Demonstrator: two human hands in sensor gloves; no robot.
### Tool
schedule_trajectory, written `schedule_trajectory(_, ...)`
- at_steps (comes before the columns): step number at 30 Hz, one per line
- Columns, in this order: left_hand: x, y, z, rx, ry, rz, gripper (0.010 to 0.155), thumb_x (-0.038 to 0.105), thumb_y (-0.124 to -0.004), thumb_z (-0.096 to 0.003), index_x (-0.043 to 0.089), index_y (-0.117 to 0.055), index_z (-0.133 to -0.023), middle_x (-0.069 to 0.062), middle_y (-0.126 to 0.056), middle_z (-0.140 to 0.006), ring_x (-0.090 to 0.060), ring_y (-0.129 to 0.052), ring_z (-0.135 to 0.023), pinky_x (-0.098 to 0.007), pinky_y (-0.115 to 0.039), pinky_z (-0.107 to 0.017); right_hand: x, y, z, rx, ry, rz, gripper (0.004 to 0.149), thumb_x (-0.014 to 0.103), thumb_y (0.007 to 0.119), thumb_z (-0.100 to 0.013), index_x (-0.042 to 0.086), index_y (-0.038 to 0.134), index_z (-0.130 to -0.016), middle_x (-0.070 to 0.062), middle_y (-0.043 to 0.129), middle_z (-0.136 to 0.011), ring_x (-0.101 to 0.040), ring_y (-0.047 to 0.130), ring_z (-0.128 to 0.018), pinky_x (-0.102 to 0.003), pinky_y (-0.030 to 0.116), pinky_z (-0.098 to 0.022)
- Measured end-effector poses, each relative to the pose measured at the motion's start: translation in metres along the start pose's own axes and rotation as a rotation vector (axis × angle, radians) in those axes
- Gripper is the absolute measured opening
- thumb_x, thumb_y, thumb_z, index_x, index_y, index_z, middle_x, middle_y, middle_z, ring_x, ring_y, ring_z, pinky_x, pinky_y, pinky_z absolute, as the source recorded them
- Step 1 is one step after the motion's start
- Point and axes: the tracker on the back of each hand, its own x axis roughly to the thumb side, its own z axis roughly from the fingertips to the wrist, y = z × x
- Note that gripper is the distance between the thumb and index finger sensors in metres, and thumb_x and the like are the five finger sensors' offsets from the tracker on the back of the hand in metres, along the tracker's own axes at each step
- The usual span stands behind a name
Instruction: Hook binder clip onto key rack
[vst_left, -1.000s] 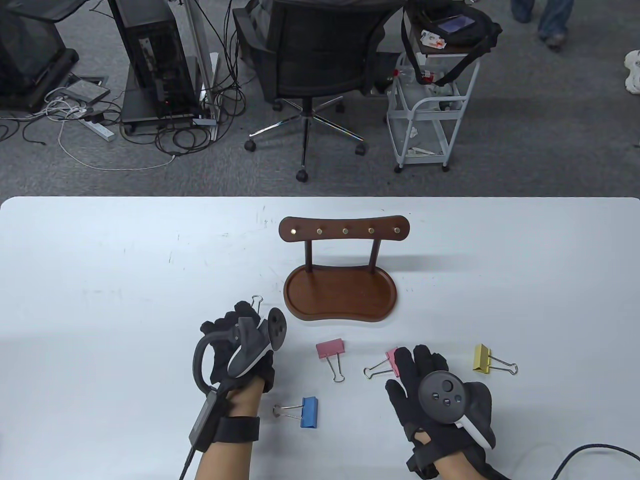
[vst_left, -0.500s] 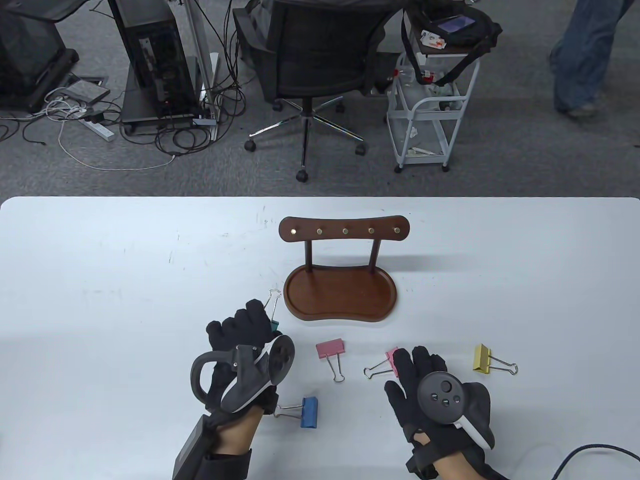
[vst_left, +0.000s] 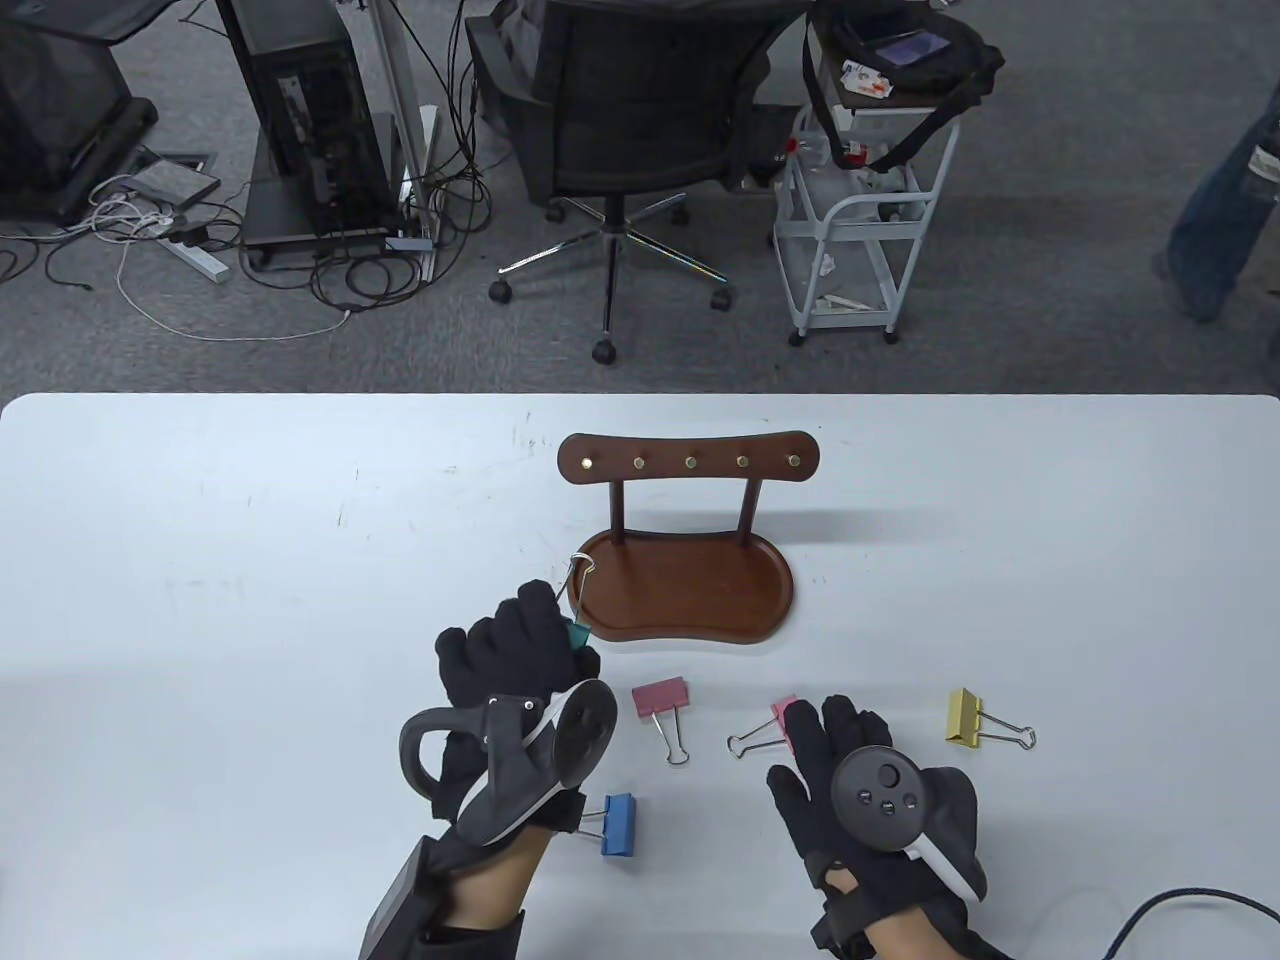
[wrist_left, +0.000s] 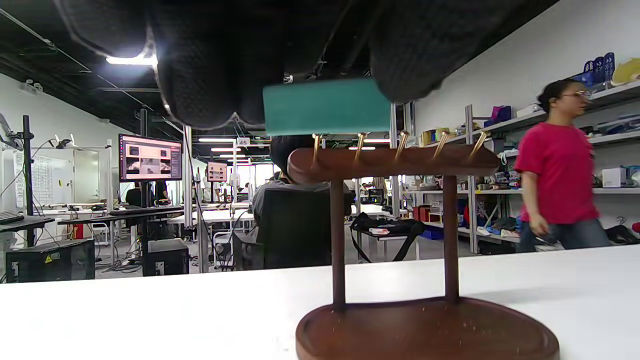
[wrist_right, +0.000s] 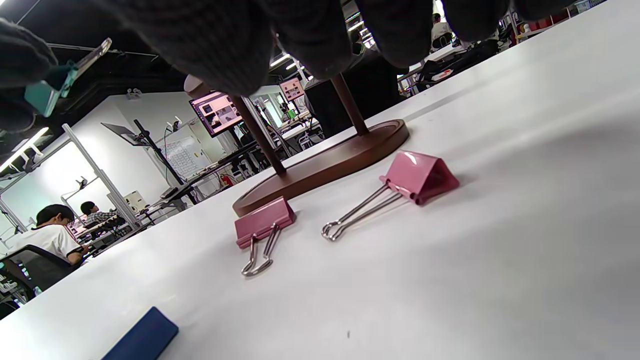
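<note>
One clip in hand so far: my left hand (vst_left: 520, 655) grips the teal binder clip (vst_left: 577, 634) by its body, fingers curled round it, wire handles (vst_left: 580, 570) sticking out ahead. Over the last second that hand has carried it up and right, from open table to the front-left edge of the key rack (vst_left: 688, 535); the handles now overlap the tray rim (vst_left: 600, 630) in the table view. So transport is roughly half done. Still need height: the left wrist view puts the clip body about level with the pegs (wrist_left: 401, 141) but short of them, so my guess is forward, then drop a handle loop over the leftmost peg.

My right hand (vst_left: 860, 770) hasn't moved; it lies flat, fingers spread, fingertips by a pink clip (vst_left: 783, 722), holding nothing.

Materials:
- Rack: dark polished wood, kidney-shaped tray, two thin posts, curved crossbar, five small brass pegs angled upward.
- Clips: folded painted metal, triangular section, springy steel wire loops. Loop is narrow, peg is thin, so alignment matters.
- Table (vst_left: 200, 560): smooth white, lightly scuffed.

Spare clips on the table: second pink (vst_left: 661, 697), blue (vst_left: 618, 824), yellow (vst_left: 963, 715).
</note>
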Motion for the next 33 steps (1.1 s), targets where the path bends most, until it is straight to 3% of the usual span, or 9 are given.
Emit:
schedule_trajectory(15, 0.027, 0.014, -0.045, 0.011, 0.062, 0.058, 0.08, 0.043, -0.082, -0.0561, -0.008, -0.057, -0.112, -0.031, -0.077, -0.103, -0.055, -0.085, -0.086, -0.075, -0.058, -0.068, 0.0, 0.0, 0.001, 0.002, 0.001, 0.0, 0.069, 0.038, 0.073, -0.056, 0.002, 0.056, -0.113, -0.042, 0.048, -0.112, -0.068, 0.042, -0.094, -0.076, 0.043, -0.062)
schedule_trajectory(33, 0.008, -0.018, -0.088, -0.104, 0.23, 0.097, 0.08, 0.043, -0.082, -0.0559, -0.007, -0.056, -0.112, -0.031, -0.077, -0.104, -0.054, -0.085, -0.086, -0.075, -0.058, -0.068, 0.001, 0.0, 0.001, 0.014, -0.008, -0.009, 0.07, 0.039, 0.073, -0.056, 0.002, 0.056, -0.113, -0.042, 0.048, -0.112, -0.068, 0.042, -0.094, -0.076, 0.043, -0.062)
